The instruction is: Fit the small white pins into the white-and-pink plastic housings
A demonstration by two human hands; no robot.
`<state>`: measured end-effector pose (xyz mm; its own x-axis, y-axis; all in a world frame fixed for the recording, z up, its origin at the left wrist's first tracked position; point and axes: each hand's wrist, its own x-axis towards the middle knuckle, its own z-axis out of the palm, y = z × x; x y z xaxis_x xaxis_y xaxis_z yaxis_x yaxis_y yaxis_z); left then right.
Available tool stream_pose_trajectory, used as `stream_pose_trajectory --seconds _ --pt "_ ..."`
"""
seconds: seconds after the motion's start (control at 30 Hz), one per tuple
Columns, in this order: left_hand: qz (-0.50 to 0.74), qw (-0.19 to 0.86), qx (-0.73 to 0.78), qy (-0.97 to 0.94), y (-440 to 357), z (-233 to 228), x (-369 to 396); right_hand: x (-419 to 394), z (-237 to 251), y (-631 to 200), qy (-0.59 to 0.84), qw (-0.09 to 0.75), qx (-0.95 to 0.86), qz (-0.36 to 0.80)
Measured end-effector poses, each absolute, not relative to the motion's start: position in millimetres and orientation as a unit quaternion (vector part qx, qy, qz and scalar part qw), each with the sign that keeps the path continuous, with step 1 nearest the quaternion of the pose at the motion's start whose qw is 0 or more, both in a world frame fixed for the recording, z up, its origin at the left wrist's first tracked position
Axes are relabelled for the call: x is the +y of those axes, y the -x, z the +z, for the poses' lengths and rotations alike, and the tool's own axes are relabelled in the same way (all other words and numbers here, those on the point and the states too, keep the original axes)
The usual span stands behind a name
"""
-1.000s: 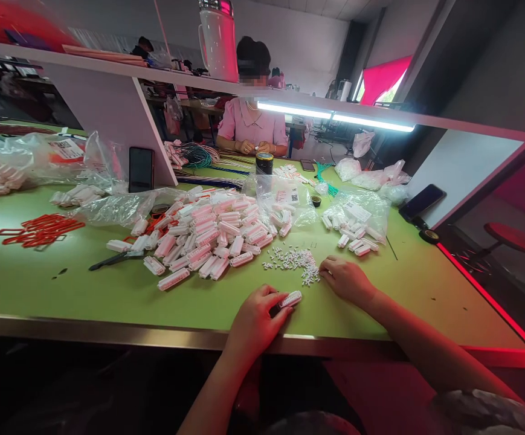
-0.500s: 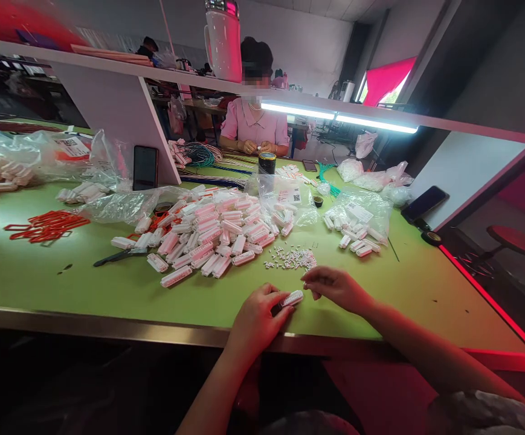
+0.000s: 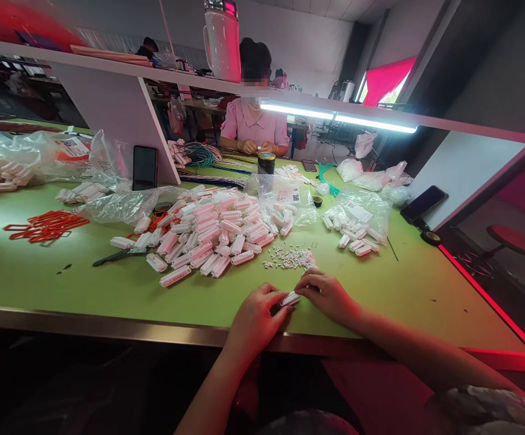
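The green surface (image 3: 40,272) runs wide under a shelf with a strip light (image 3: 337,118). Across it a person in a pink shirt (image 3: 253,124) sits with both hands together over small work. At the middle lies a big heap of white housings (image 3: 212,232), with clear bags (image 3: 117,205) behind it, red clips (image 3: 47,225) well to the left and a smaller bagged lot of housings (image 3: 355,232) to the right. A phone (image 3: 145,167) leans against the shelf support, and another phone (image 3: 423,202) lies at the right edge. Just in front of the heap is a scatter of tiny white pins (image 3: 292,258).

Near the front edge, the left hand (image 3: 255,320) has its grip closed around one housing (image 3: 290,298), held between thumb and fingers just above the surface. The right hand (image 3: 330,296) meets it from the right, fingertips pinched together and touching the housing's end; whether they hold a pin I cannot tell.
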<state>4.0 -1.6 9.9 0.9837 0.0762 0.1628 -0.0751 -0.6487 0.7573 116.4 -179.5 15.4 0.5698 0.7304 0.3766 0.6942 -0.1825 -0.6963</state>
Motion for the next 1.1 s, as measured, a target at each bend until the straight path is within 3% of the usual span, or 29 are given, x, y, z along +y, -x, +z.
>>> stream_pose_trajectory --seconds 0.23,0.53,0.83,1.1 --pt "0.094 0.409 0.003 -0.908 -4 9 -2 -181 13 -115 0.781 0.347 -0.518 -0.03" --pt "0.103 0.421 -0.002 -0.901 -5 6 -1 -187 17 -111 0.77 0.168 -0.597 -0.148" --pt "0.106 0.428 -0.003 -0.897 -5 5 -1 -194 24 -113 0.763 0.177 -0.6 -0.166" --pt "0.093 0.424 0.002 -0.901 -5 7 0 -192 22 -108 0.744 0.075 -0.643 -0.168"
